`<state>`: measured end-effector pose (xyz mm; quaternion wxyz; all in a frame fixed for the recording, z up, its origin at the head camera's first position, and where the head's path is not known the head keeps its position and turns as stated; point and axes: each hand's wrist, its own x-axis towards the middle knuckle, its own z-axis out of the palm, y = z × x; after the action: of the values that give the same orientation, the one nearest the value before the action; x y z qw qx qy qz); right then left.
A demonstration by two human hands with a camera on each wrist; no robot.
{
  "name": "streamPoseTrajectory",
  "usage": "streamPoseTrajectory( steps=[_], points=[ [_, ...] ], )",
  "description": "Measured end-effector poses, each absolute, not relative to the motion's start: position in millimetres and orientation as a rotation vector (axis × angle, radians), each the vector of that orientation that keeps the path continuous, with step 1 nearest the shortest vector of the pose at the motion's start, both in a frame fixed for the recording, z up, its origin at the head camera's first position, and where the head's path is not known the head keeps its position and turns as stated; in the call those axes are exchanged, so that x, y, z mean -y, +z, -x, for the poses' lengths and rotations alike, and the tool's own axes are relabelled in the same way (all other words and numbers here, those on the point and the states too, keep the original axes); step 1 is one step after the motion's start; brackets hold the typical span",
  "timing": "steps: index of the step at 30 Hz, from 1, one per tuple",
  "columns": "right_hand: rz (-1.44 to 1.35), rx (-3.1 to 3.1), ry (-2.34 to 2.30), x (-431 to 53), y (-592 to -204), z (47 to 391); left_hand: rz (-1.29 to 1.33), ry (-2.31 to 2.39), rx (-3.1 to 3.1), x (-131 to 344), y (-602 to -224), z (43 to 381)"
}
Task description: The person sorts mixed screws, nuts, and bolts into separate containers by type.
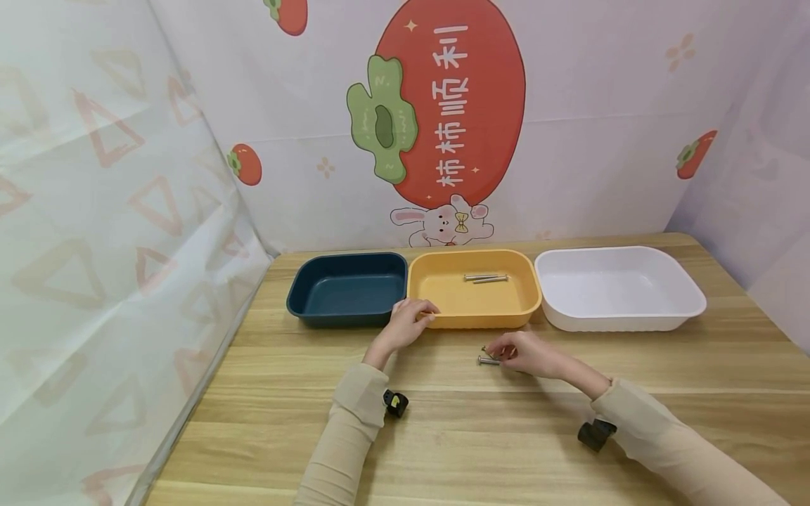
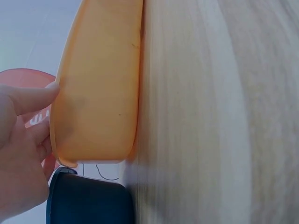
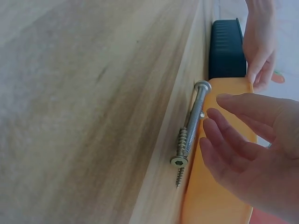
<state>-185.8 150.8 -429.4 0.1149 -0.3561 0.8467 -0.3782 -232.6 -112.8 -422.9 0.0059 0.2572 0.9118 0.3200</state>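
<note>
My left hand (image 1: 407,325) grips the front left rim of the yellow tray (image 1: 474,321); in the left wrist view the thumb (image 2: 39,98) lies on the outer wall and the fingers reach over the rim. My right hand (image 1: 530,353) hovers by a few loose screws on the table, its fingers parted and loosely bent. A long silver bolt (image 3: 200,100) with a round head lies there, and a coarse-threaded brassy screw (image 3: 181,140) lies beside it. The right wrist view shows a gap between thumb and fingers, with nothing held. Long silver bolts (image 1: 486,278) lie inside the yellow tray.
A dark blue tray (image 1: 344,320) stands directly left of the yellow one, and a white tray (image 1: 616,323) stands to its right. Behind them hangs a printed cloth (image 1: 285,211). The wooden table (image 1: 481,443) extends in front.
</note>
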Motion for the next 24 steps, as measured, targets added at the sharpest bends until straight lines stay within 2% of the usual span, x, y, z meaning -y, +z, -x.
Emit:
streamPoseTrajectory(
  steps=[24],
  points=[
    [1.030,-2.529,-0.997,-147.7,-439.6,191.6,-0.768,1.030,-2.853,109.3,-420.4,229.2]
  ],
)
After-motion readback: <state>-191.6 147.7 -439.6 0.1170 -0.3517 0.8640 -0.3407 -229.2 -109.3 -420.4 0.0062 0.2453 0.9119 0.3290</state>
